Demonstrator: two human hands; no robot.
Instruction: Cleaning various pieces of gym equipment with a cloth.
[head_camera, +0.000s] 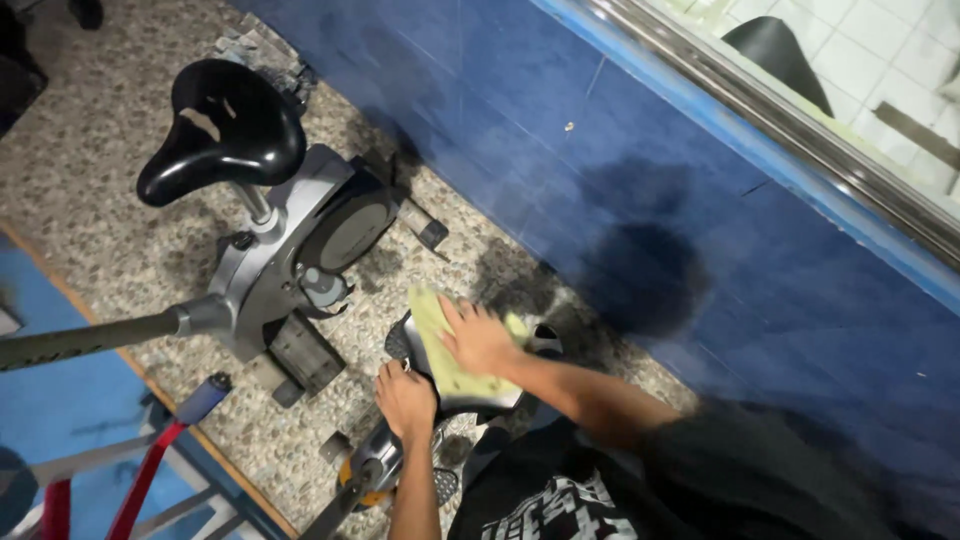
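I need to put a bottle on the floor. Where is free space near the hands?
Bare speckled stone floor lies left of the black saddle, and a strip runs along the blue wall. Around the right hand, yellow-green cloth and left hand, pedals and frames crowd it.

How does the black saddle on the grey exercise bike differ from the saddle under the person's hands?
The black padded saddle on the grey bike is bare, fully visible and untouched, with a pale scuff on top. The nearer black saddle is mostly hidden by a yellow-green cloth pressed down by the right hand, while the left hand grips its edge. Both are black and sit over the speckled stone floor.
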